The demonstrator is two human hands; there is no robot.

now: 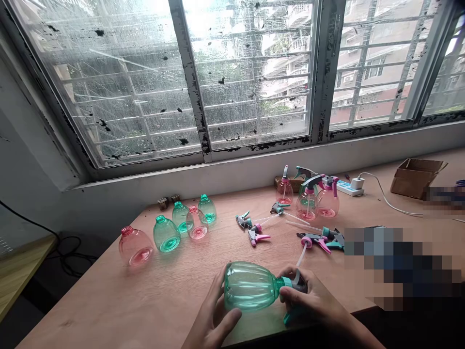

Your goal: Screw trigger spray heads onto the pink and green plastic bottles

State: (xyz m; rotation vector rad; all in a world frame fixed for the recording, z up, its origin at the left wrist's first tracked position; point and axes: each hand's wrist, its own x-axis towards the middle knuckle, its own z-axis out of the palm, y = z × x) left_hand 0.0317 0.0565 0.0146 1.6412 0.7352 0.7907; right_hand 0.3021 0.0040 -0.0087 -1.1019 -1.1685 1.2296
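A clear green spray bottle [250,286] lies on its side in the air near the table's front edge, its neck pointing right. My left hand [214,310] is wrapped round its base end, thumb below and fingers behind. My right hand [308,295] grips the grey and teal spray head [298,285] at the neck, fingers round the teal collar [285,287]. The teal trigger [290,316] hangs down under that hand. Whether the collar is screwed tight I cannot tell. Just beyond lie loose spray heads with tubes, among them a pink-collared one [307,242].
Open-necked bottles stand at the left, pink [136,247] and green [167,235]. More loose spray heads [256,237] lie mid-table. Bottles with heads fitted [327,198] stand at the back, near a power strip [348,188] and an open cardboard box [416,179]. A white cable [387,201] crosses the right side.
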